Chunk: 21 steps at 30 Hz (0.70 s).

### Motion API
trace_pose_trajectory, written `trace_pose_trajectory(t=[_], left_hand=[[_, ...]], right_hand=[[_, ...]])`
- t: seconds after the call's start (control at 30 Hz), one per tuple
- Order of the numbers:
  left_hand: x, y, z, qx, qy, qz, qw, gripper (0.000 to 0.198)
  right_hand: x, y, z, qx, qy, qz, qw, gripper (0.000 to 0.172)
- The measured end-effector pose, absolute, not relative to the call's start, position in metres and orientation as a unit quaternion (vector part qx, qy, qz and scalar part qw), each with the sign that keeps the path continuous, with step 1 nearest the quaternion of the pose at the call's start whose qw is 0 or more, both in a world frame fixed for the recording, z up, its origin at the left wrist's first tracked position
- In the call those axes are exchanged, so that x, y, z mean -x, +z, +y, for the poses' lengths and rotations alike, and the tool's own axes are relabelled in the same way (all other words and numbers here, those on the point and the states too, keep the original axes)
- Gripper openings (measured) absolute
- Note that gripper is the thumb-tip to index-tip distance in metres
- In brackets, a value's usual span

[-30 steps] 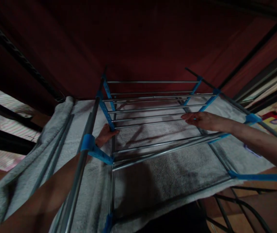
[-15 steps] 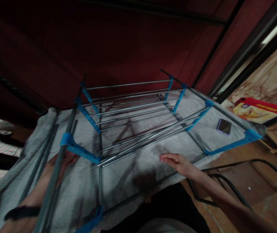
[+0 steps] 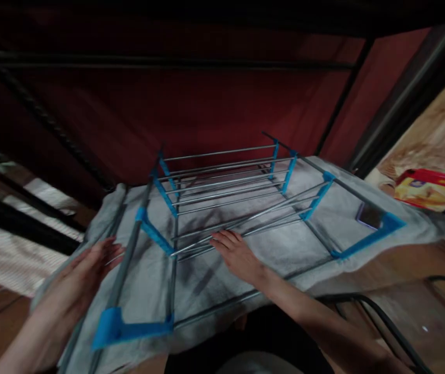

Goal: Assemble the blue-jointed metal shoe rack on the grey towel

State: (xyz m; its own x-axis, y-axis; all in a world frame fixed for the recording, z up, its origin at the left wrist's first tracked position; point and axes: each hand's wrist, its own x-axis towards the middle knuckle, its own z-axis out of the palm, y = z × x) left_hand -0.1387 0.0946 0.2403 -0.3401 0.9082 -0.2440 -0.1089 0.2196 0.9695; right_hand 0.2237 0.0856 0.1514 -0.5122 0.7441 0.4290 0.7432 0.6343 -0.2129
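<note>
A shoe-rack-like frame (image 3: 210, 183) of thin metal tubes, grey poles and blue plastic brackets lies on a grey cloth. My right hand (image 3: 238, 257) is over the front tier, fingers together and curled onto a thin metal tube (image 3: 269, 209) that runs aslant across that tier. Its thumb is hidden. Beside the grey left pole (image 3: 129, 254), on its outer side, my left hand (image 3: 93, 262) is open with fingers stretched out, holding nothing visible. Blue brackets (image 3: 156, 236) join the tubes to the poles; a larger blue end piece (image 3: 129, 330) is at the near left corner.
The grey cloth (image 3: 222, 291) covers the surface under the frame. A phone (image 3: 369, 215) lies at the right, partly behind the right pole. Beyond it is a red and yellow package (image 3: 434, 188). A dark-framed chair (image 3: 378, 311) stands at lower right, and a dark red panel (image 3: 206, 109) is behind.
My right hand has moved left and up onto the slanting tube. My left hand has come from beneath the left pole to its outer side. The camera view has shifted.
</note>
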Motion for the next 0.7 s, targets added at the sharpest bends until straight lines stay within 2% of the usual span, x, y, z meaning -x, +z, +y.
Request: trace_pose_trajectory(t=[0.13,0.33,0.5,0.7], left_hand=[[0.095,0.275,0.099,-0.314,0.558,0.579,0.504,0.023],[0.085,0.281,0.118,-0.346,0.526,0.557,0.542,0.016],[0.068,0.287,0.135,-0.359,0.503,0.532,0.578,0.015],[0.054,0.291,0.147,-0.354,0.505,0.547,0.565,0.017]], right_hand=[[-0.206,0.153,0.104,0.448,-0.058,-0.867,0.209,0.046],[-0.196,0.179,0.125,0.451,-0.075,-0.878,0.144,0.033],[-0.194,0.215,0.135,0.453,-0.081,-0.871,0.171,0.028],[-0.183,0.252,0.142,0.451,-0.064,-0.871,0.185,0.029]])
